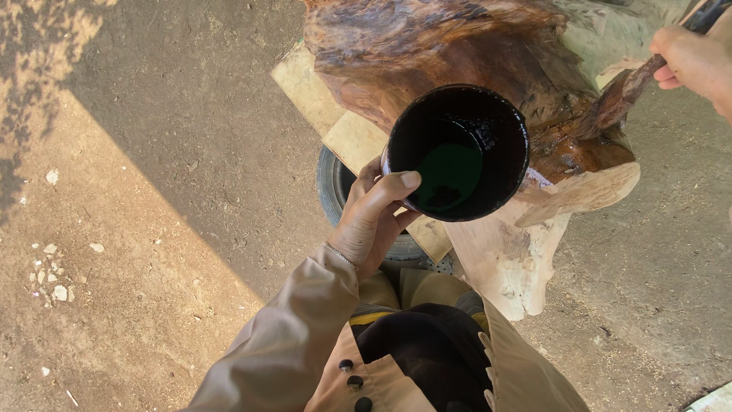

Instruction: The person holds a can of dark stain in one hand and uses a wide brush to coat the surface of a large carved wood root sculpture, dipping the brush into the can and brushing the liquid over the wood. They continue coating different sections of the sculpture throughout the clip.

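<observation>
1. Head view, left side: our left hand (pixel 371 217) is curled around the wall of a round black pot (pixel 457 152), thumb laid over the near rim, fingers wrapped behind. The pot is lifted clear of the ground and tipped towards us, so its mouth shows a dark, glossy liquid pooled low inside, with a greenish sheen.

2. Head view, right side: our right hand (pixel 698 61) is closed on the handle of a stained brush (pixel 621 95), whose darkened head rests against the upper right part of the large gnarled wooden stump (pixel 473 53). How tightly the fingers close we cannot tell, as the hand is cut off by the picture's edge.

3. The stump itself: its top and middle are wet, dark reddish-brown and shining, while the lower lobes and foot (pixel 526 259) are pale, raw wood. It stands on pale flat boards (pixel 343 130) laid over a black rubber tyre (pixel 339 191) on the dusty earth floor (pixel 152 191).

4. We judge the step in hand to be brushing the dark finish onto the wood, with the coated area roughly half spread.

5. The next move calls for the brush to travel across to the pot's mouth for reloading, with the pot held steady and not tipped any further, lest liquid spill onto our beige coat sleeve (pixel 290 336) below.
</observation>
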Action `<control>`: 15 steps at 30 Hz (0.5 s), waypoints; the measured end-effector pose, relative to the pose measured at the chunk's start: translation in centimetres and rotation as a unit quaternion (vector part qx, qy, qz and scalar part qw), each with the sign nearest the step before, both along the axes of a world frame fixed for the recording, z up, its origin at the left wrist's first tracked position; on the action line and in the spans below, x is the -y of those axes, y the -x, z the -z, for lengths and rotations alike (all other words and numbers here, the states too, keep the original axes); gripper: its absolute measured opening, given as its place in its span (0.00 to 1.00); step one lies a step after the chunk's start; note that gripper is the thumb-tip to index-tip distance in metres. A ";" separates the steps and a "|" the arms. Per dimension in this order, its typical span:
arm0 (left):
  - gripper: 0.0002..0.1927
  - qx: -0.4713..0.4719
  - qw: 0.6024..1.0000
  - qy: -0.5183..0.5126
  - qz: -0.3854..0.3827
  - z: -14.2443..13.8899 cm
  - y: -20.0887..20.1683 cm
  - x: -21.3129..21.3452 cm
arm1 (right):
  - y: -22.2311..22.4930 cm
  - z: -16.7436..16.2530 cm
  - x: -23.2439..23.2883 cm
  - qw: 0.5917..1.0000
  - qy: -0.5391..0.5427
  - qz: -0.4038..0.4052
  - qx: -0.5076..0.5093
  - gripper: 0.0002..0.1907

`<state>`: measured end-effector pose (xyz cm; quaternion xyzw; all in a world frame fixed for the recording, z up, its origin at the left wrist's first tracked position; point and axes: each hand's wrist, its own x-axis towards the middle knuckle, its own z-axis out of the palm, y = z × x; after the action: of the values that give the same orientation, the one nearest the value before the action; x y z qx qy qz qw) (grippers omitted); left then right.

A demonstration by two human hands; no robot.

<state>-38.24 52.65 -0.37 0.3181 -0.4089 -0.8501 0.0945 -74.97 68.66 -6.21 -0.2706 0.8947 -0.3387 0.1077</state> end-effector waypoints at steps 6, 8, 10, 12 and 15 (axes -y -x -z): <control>0.48 -0.018 1.000 0.013 0.011 -0.1 -3.2 1.4 | -4.1 0.3 -1.8 0.995 -0.030 0.021 -0.091 0.10; 0.47 -0.011 1.000 0.002 0.011 -0.1 -4.4 1.9 | -7.6 -0.9 -1.7 0.993 -0.040 -0.001 -0.109 0.08; 0.47 -0.012 1.000 -0.003 0.012 -0.1 -5.4 2.9 | -11.6 -2.0 -0.9 0.991 -0.013 -0.014 -0.132 0.07; 0.46 -0.013 1.000 -0.008 0.017 -0.1 -6.6 3.8 | -15.6 -2.7 0.1 0.987 0.045 -0.018 -0.152 0.07; 0.46 -0.031 0.999 0.000 0.032 -0.2 -8.5 5.3 | -20.6 -2.6 0.5 0.957 -0.045 -0.111 -0.263 0.12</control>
<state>-29.71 47.36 -0.16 0.2780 -0.4159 -0.8622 0.0798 -54.40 68.17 -3.63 -0.4429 0.8698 -0.2009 -0.0826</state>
